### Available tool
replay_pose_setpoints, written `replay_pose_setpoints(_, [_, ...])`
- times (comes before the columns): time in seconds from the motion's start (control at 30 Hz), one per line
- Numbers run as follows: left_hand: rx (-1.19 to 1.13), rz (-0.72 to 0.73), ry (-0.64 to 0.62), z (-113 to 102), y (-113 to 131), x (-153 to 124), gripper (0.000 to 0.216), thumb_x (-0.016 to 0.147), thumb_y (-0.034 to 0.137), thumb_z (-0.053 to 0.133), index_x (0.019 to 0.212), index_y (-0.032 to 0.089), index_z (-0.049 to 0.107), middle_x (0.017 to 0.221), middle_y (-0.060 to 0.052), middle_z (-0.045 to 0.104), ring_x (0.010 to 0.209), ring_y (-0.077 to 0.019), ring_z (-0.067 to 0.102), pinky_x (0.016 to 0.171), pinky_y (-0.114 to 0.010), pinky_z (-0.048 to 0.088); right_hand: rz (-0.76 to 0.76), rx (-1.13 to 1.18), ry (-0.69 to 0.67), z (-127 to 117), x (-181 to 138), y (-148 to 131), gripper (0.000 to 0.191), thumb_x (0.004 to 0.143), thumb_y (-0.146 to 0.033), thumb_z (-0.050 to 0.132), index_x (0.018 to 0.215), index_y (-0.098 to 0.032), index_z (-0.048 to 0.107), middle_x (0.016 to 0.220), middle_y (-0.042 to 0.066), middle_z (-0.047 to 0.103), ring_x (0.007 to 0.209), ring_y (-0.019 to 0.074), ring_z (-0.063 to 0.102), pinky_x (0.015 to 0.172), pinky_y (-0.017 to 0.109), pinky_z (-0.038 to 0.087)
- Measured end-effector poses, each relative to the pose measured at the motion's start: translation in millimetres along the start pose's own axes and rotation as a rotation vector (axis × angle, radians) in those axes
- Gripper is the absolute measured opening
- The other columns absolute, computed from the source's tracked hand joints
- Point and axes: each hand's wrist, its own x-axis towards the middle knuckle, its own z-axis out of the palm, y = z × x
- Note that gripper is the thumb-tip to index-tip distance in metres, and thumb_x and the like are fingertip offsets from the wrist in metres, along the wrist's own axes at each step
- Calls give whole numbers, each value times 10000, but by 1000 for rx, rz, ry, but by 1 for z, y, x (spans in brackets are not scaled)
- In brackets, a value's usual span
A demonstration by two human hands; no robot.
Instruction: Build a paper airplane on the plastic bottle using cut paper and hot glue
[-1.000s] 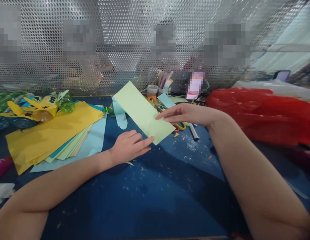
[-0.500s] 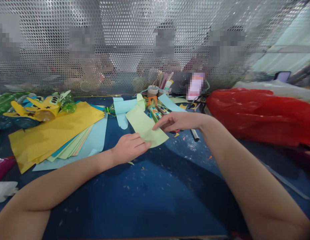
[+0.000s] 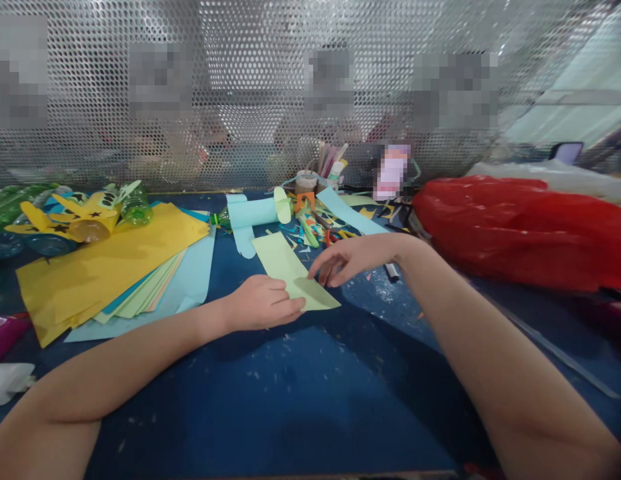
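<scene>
A pale green sheet of paper (image 3: 279, 259) is tilted a little above the blue table, its near right edge lifted. My left hand (image 3: 264, 303) is closed on the sheet's near left edge, pinching it between thumb and fingers. Over the right edge, my right hand (image 3: 357, 259) has its index fingertip at the paper, with the other fingers loosely curled and the thumb apart. Behind the sheet lies a green bottle wrapped in light blue paper (image 3: 255, 212), with flaps hanging off it.
Yellow paper sheets (image 3: 115, 257) overlap coloured strips on the left, beside decorated bottles (image 3: 93, 217). Scissors (image 3: 335, 236) and paper scraps lie behind my right hand. A red plastic bag (image 3: 515, 233) fills the right. A mirror-like perforated panel (image 3: 260, 67) stands at the back.
Both hands have brought the green paper slightly nearer and lower, away from the blue-wrapped bottle. More of the bottle and the scraps now shows.
</scene>
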Motion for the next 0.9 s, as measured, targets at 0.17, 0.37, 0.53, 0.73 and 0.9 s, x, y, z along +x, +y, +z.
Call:
replay_pose_setpoints(0.17, [-3,-11,-23,1,0,-3,105,903,271,494,891,196,568,495,40,560,496,-94,496,443,-243,274,-17,15,0,0,-1,-1,530,726,-422,679,1217,-244,587,1100,66,680,1010,220,625,850,310,479])
replay_pose_setpoints(0.37, [-42,-123,-35,3,2,-1,196,909,297,470,855,202,634,479,26,559,476,-98,503,435,-232,302,-83,-72,28,-3,-3,0,520,762,-436,638,1229,-214,583,1102,78,660,991,209,606,832,303,462])
replay_pose_setpoints(0.53, [-192,-541,-54,4,-1,3,323,904,303,438,707,192,669,487,9,587,464,-98,527,479,-212,355,-80,-198,96,1,0,-4,563,688,-494,687,1173,-216,617,1034,62,658,929,217,592,777,300,455])
replay_pose_setpoints(0.73, [-375,-877,-118,3,-9,5,283,815,307,522,597,171,642,465,26,572,427,-82,474,465,-196,351,-67,-198,190,4,13,-4,463,740,-602,587,951,-198,670,937,56,674,834,196,576,721,288,428])
replay_pose_setpoints(0.9, [-547,-972,-196,0,-11,8,146,749,274,585,703,170,676,471,38,588,421,-79,485,463,-190,367,-32,-192,169,6,21,0,447,723,-600,603,857,-180,676,845,48,670,771,177,567,678,281,408])
